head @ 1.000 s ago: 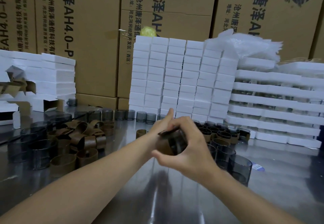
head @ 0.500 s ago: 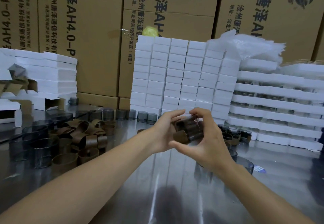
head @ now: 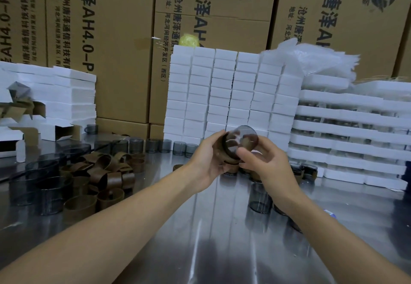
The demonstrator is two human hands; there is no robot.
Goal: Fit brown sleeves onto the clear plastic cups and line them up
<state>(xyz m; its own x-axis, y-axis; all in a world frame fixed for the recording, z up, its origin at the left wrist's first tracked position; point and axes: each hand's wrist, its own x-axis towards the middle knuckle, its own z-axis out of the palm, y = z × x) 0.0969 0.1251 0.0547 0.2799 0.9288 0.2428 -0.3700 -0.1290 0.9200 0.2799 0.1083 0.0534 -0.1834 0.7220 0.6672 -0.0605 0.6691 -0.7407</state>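
Observation:
Both hands hold one clear plastic cup [head: 244, 138] with a brown sleeve [head: 226, 157] round it, raised above the steel table. My left hand [head: 208, 161] grips the sleeved side; my right hand [head: 265, 161] pinches the cup from the right, thumb on its face. The cup lies tilted, its round end facing me. A heap of loose brown sleeves [head: 104, 172] lies at the left among bare clear cups [head: 44, 185]. Sleeved cups [head: 309, 171] stand behind my right hand, mostly hidden.
A row of bare cups [head: 155, 145] runs along the back of the steel table [head: 211, 228]. Stacks of white boxes [head: 231, 96] and white trays [head: 351, 128] rise behind, with cardboard cartons [head: 124, 39] beyond. More clear cups [head: 260, 199] stand under my right wrist.
The hands have lifted the cup higher and turned it so its round end faces me. The sleeve now sits round the cup's body.

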